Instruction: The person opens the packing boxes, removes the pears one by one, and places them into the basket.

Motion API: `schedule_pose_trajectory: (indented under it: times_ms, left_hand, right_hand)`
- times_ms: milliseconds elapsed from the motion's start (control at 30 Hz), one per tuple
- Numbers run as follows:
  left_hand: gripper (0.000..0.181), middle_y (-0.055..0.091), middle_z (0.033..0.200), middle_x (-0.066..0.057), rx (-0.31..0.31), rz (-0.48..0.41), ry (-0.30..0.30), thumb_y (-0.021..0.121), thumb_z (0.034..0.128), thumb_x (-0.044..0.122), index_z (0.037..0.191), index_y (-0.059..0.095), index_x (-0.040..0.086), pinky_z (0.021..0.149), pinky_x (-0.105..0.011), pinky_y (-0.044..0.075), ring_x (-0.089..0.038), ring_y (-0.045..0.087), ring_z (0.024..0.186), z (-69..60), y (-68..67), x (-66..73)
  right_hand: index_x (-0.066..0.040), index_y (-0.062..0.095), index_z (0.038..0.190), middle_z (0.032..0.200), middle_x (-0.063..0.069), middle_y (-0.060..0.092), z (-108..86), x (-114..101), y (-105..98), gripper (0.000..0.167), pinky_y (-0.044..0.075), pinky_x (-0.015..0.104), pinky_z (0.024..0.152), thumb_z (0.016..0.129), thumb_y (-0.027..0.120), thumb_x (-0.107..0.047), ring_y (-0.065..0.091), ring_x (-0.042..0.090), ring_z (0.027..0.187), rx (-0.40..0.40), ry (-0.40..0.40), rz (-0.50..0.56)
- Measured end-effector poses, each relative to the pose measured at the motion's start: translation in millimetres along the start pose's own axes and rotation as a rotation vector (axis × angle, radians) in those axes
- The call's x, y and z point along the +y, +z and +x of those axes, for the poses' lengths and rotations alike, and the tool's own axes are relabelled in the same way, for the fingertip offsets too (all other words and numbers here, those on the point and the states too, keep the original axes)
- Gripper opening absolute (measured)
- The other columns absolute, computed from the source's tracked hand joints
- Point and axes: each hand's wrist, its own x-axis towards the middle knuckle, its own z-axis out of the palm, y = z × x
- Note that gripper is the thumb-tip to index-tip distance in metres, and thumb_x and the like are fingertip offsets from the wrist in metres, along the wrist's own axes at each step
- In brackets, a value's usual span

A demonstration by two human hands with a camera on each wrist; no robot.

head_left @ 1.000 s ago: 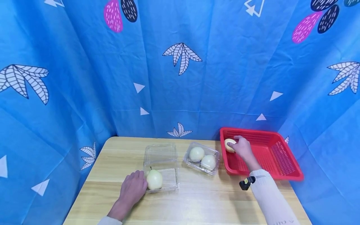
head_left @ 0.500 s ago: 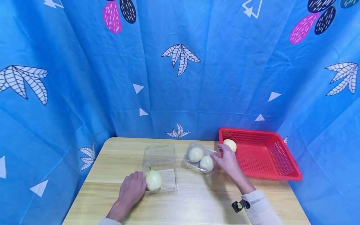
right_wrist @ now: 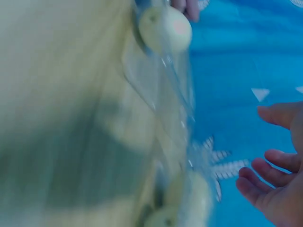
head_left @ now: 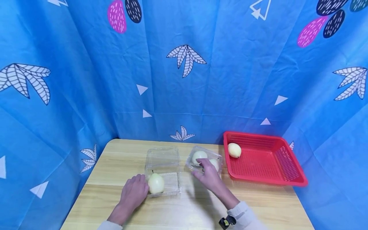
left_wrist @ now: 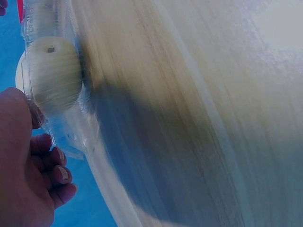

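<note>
My left hand [head_left: 134, 190] holds the left edge of an open clear plastic clamshell box [head_left: 172, 184], its thumb and fingers curled at the box wall in the left wrist view. A pale round pear [head_left: 156, 183] with a dark stem sits in the near half of that box, beside my fingers. My right hand [head_left: 209, 175] is over the front of a second clear box [head_left: 196, 149], fingers spread and holding nothing. That box has two pears, one of them [head_left: 199, 157] at its left; my hand partly covers the other [head_left: 214, 164].
A red perforated plastic basket [head_left: 267, 159] stands at the table's right, with one pear [head_left: 234, 150] in its left end. A blue patterned curtain [head_left: 184, 95] hangs behind and at both sides of the wooden table [head_left: 126, 159].
My right hand has left the pear in the red basket and moved left, past the closer box's right side to its front. My left hand stays at the open box.
</note>
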Motion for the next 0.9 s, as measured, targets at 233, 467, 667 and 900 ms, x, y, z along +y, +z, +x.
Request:
schedule_pose_trajectory:
  times_ms: [233, 467, 667, 900]
  left_hand:
    - [0.019, 0.037, 0.069, 0.003, 0.045, 0.004, 0.018, 0.057, 0.0932, 0.02, 0.079, 0.047, 0.012, 0.061, -0.027, 0.03, -0.014, 0.03, 0.062, 1.8, -0.1, -0.1]
    - [0.02, 0.035, 0.069, 0.005, 0.019, 0.021, 0.021, 0.056, 0.0946, 0.022, 0.079, 0.046, 0.014, 0.06, -0.024, 0.027, -0.012, 0.029, 0.061, 0.3, 1.6, 0.7]
    - [0.02, 0.037, 0.069, 0.004, 0.045, 0.02, 0.021, 0.056, 0.0942, 0.02, 0.079, 0.046, 0.014, 0.06, -0.026, 0.03, -0.013, 0.03, 0.061, 0.3, 2.8, 0.1]
    - [0.02, 0.038, 0.069, 0.003, 0.027, 0.014, 0.016, 0.057, 0.0949, 0.021, 0.079, 0.047, 0.013, 0.061, -0.027, 0.031, -0.014, 0.031, 0.062, 0.5, 2.5, -0.3]
  right_hand:
    - [-0.001, 0.064, 0.129, 0.118, 0.015, 0.07, -4.2, -18, 36, 0.056, 0.061, 0.044, 0.089, 0.082, 0.085, -0.024, 0.07, 0.03, 0.106, -0.073, -0.055, 0.038]
    - [-0.001, 0.063, 0.131, 0.123, 0.016, 0.069, -8.4, -33, 63, 0.057, 0.06, 0.04, 0.093, 0.084, 0.083, -0.025, 0.068, 0.03, 0.11, -0.159, -0.068, 0.074]
    - [-0.001, 0.062, 0.13, 0.125, 0.013, 0.069, -4.7, -42, 84, 0.057, 0.058, 0.039, 0.099, 0.083, 0.085, -0.026, 0.067, 0.028, 0.115, -0.178, -0.114, 0.029]
    - [-0.002, 0.062, 0.132, 0.129, 0.012, 0.068, -2.3, -51, 101, 0.061, 0.058, 0.037, 0.102, 0.083, 0.085, -0.03, 0.066, 0.027, 0.119, -0.214, -0.109, 0.019]
